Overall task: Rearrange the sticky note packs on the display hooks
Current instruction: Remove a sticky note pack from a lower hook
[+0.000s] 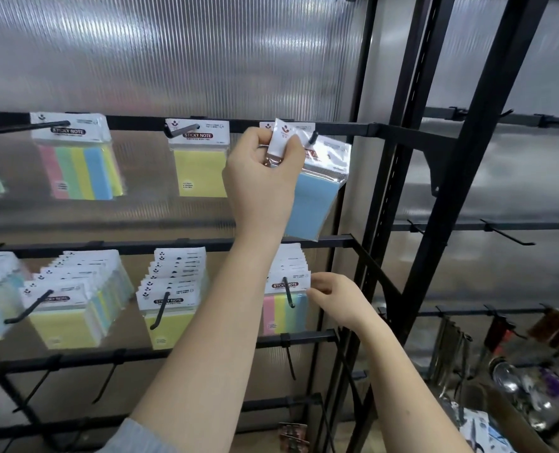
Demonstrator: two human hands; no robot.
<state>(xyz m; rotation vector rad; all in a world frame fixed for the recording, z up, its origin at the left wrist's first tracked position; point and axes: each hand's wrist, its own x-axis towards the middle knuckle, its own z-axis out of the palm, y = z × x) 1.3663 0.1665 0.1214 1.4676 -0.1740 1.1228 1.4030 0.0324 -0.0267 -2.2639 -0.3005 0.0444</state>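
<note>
Closest to me, a grey sleeve (147, 434) covers my left forearm, which reaches up to the top rail (337, 128). My left hand (265, 168) pinches the white header of a blue sticky note pack (314, 204), which hangs tilted at the rightmost top hook (313, 138); I cannot tell whether the header is on the hook. Lower down, my right hand (333, 300) touches the right edge of the front pack in a pink, yellow, green and blue stack (286, 302) on the second rail's right hook (288, 291), fingers lightly curled at its header. Left of my raised hand, 1 yellow pack (199, 165) and 1 multicolour pack (79, 161) hang on the top rail. Fuller rows of packs (170, 299) hang on the second rail.
</note>
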